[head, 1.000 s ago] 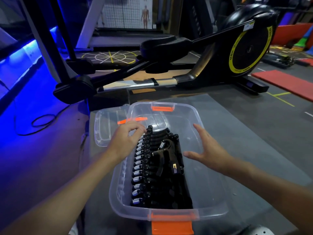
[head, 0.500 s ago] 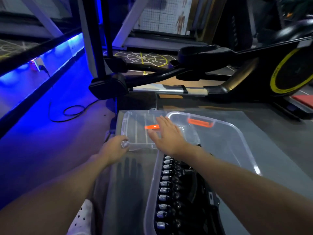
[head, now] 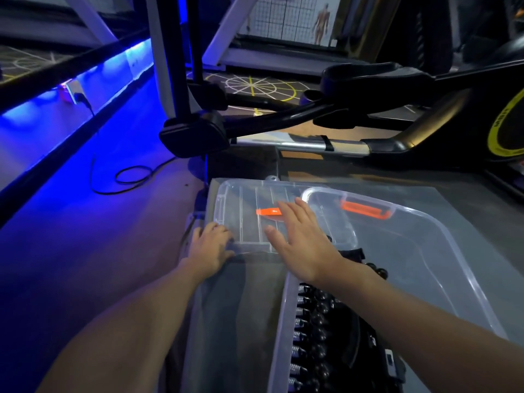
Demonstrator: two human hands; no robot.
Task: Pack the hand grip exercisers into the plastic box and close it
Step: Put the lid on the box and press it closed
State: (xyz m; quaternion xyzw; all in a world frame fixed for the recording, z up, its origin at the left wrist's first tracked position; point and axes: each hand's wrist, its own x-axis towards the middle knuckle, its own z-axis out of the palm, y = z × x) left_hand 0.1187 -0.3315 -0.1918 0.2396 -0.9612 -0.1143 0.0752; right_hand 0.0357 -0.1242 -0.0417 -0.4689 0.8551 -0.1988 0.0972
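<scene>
Clear plastic box [head: 442,251] showing an orange latch [head: 364,209], clear ribbed lid [head: 249,205] carrying an orange clip [head: 268,212], black hand grip exercisers [head: 326,330] glinting with silver springs, blue strip light [head: 85,78] tinting the floor, black elliptical trainer [head: 425,89] bearing a yellow ring, grey mat [head: 235,307] lying underneath.

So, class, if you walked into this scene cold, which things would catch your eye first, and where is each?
Probably the blue strip light glowing along the left. Next, the two hands on the clear lid at centre: the left hand at its near left corner, the right hand flat across it by an orange latch. At lower right, the clear plastic box holds a row of black hand grip exercisers.
</scene>
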